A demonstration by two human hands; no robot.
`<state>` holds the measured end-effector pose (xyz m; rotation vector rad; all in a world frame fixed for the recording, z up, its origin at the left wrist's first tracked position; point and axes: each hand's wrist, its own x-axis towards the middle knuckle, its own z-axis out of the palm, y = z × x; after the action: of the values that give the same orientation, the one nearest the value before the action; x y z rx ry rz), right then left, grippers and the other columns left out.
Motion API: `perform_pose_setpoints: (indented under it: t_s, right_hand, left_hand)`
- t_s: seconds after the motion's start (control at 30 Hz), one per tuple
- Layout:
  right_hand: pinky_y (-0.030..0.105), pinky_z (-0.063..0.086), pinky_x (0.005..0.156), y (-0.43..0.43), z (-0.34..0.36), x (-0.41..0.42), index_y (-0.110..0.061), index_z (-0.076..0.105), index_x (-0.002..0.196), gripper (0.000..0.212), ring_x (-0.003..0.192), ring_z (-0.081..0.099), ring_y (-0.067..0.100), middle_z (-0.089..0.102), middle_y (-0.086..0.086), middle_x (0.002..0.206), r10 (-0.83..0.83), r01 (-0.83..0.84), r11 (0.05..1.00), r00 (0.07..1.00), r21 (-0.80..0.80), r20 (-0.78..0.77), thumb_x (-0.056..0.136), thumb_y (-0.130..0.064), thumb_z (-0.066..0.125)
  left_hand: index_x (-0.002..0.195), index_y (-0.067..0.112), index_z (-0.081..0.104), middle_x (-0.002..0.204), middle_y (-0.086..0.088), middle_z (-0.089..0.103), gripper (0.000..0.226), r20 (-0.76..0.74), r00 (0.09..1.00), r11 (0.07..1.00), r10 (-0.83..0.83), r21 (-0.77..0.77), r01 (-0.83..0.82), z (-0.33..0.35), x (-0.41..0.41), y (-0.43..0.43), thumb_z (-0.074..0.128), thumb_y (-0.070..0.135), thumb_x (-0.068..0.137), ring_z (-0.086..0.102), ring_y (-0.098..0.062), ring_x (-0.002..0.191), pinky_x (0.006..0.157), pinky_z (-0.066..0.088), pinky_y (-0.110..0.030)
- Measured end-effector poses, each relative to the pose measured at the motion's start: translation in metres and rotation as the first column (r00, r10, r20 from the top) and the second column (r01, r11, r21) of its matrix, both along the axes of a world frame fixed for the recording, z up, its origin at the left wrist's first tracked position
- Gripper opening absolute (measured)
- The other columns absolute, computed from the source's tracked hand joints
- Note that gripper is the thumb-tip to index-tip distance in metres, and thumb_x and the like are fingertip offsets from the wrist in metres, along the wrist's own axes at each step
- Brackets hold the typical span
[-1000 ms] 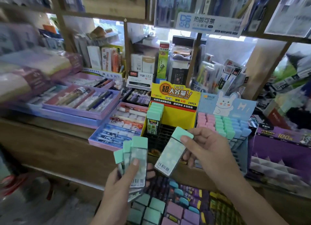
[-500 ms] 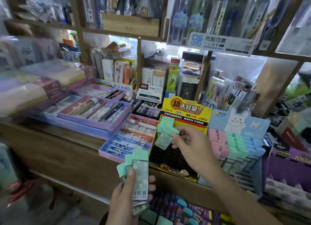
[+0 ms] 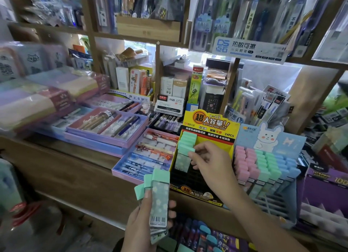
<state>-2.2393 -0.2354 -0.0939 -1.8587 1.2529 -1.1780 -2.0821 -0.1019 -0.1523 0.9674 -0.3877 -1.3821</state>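
Restocking of a yellow display box (image 3: 209, 123), read from left to right. Left of the box, purple pen trays (image 3: 105, 123) lie flat on the wooden shelf (image 3: 75, 157). Below and just left of the box, the left grip (image 3: 140, 227) curls thumb and fingers round a fanned stack of cases (image 3: 159, 197), caps up, probably so that each can be drawn off singly. Inside the box, at its left edge, a row of stocked cases (image 3: 187, 138) stands stepped. Directly in front of that row, the right grip (image 3: 211, 163) pinches a single case (image 3: 182, 162) at its cap end with the fingertips, over the box's black floor, apparently to seat it next in line. Each case is a slim translucent rectangle with a pale flower print and a mint-green cap; the front one of the stack shows a barcode at its foot. Just beside the box on its right stands a rabbit-headed display (image 3: 269, 137) of pink, green and blue cases.
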Motion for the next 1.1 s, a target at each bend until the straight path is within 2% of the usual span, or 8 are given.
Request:
perform_pose_setpoints:
  t_s: [0.17, 0.3, 0.43, 0.57, 0.73, 0.83, 0.97, 1.1]
  right_hand:
    - [0.029, 0.061, 0.062, -0.005, -0.001, 0.009, -0.014, 0.068, 0.092, 0.012, 0.072, 0.072, 0.019, 0.072, 0.004, 0.081, -0.092, 0.092, 0.996, 0.996, 0.017, -0.005, 0.089, -0.017, 0.079]
    - [0.018, 0.056, 0.054, -0.009, -0.002, 0.013, -0.015, 0.066, 0.087, 0.014, 0.062, 0.070, 0.012, 0.071, 0.005, 0.076, -0.121, 0.121, 0.992, 0.993, 0.033, -0.005, 0.089, -0.016, 0.079]
    - [0.021, 0.057, 0.055, -0.006, -0.002, 0.012, -0.016, 0.064, 0.084, 0.017, 0.064, 0.070, 0.014, 0.071, 0.003, 0.074, -0.124, 0.124, 0.991, 0.992, 0.046, 0.003, 0.088, -0.017, 0.081]
    - [0.018, 0.052, 0.056, 0.009, -0.001, 0.008, -0.025, 0.064, 0.076, 0.021, 0.065, 0.064, 0.006, 0.065, -0.009, 0.067, -0.149, 0.149, 0.989, 0.988, 0.005, -0.042, 0.084, -0.025, 0.084]
    - [0.014, 0.047, 0.049, 0.036, 0.000, 0.009, -0.025, 0.074, 0.083, 0.008, 0.054, 0.065, 0.007, 0.074, -0.004, 0.077, 0.075, -0.092, 0.975, 0.993, 0.201, 0.091, 0.090, -0.026, 0.078]
    - [0.019, 0.047, 0.048, 0.048, -0.002, 0.012, -0.024, 0.078, 0.088, 0.008, 0.055, 0.065, 0.010, 0.076, 0.004, 0.081, 0.177, -0.212, 0.928, 0.974, 0.305, 0.139, 0.090, -0.032, 0.077]
    - [0.022, 0.048, 0.049, 0.053, -0.007, 0.014, -0.020, 0.079, 0.092, 0.015, 0.058, 0.065, 0.011, 0.077, 0.005, 0.078, 0.208, -0.268, 0.878, 0.960, 0.396, 0.187, 0.088, -0.035, 0.079]
    - [0.023, 0.048, 0.049, 0.053, -0.010, 0.014, -0.017, 0.080, 0.092, 0.013, 0.060, 0.064, 0.010, 0.078, 0.005, 0.079, 0.218, -0.298, 0.835, 0.951, 0.463, 0.218, 0.088, -0.030, 0.080]
  left_hand:
    - [0.098, 0.010, 0.080, 0.092, -0.033, 0.071, 0.048, -0.020, 0.999, 1.000, -0.026, -0.016, 0.026, 0.002, 0.000, 0.001, 0.058, 0.050, 0.081, 0.065, -0.031, 0.059, 0.047, 0.052, -0.033]
    - [0.099, 0.005, 0.079, 0.090, -0.034, 0.069, 0.050, -0.049, 0.998, 0.999, -0.045, -0.018, 0.044, 0.001, 0.000, 0.000, 0.059, 0.047, 0.081, 0.063, -0.033, 0.058, 0.047, 0.052, -0.032]
    - [0.108, -0.001, 0.075, 0.093, -0.035, 0.068, 0.056, -0.076, 0.994, 0.997, -0.075, -0.014, 0.074, -0.002, 0.002, 0.001, 0.059, 0.045, 0.082, 0.062, -0.034, 0.061, 0.048, 0.051, -0.033]
    - [0.114, -0.001, 0.072, 0.092, -0.033, 0.067, 0.059, -0.098, 0.990, 0.995, -0.099, -0.025, 0.097, -0.002, 0.003, 0.000, 0.058, 0.046, 0.081, 0.061, -0.033, 0.060, 0.047, 0.051, -0.033]
    - [0.107, 0.000, 0.075, 0.088, -0.032, 0.066, 0.056, -0.106, 0.989, 0.994, -0.107, -0.039, 0.103, -0.005, 0.002, -0.003, 0.057, 0.047, 0.081, 0.061, -0.033, 0.057, 0.045, 0.051, -0.034]
    - [0.105, 0.001, 0.076, 0.088, -0.031, 0.068, 0.058, -0.061, 0.992, 0.994, -0.112, -0.028, 0.110, -0.008, 0.002, -0.005, 0.056, 0.050, 0.081, 0.062, -0.032, 0.058, 0.047, 0.051, -0.034]
    - [0.103, 0.004, 0.078, 0.088, -0.027, 0.070, 0.062, 0.012, 0.995, 0.995, -0.099, -0.002, 0.099, -0.012, 0.003, -0.005, 0.058, 0.056, 0.077, 0.065, -0.031, 0.060, 0.051, 0.052, -0.034]
    - [0.100, 0.001, 0.077, 0.088, -0.030, 0.070, 0.075, 0.092, 0.989, 0.993, -0.116, 0.022, 0.115, -0.014, 0.004, -0.005, 0.062, 0.067, 0.068, 0.064, -0.032, 0.065, 0.060, 0.050, -0.036]
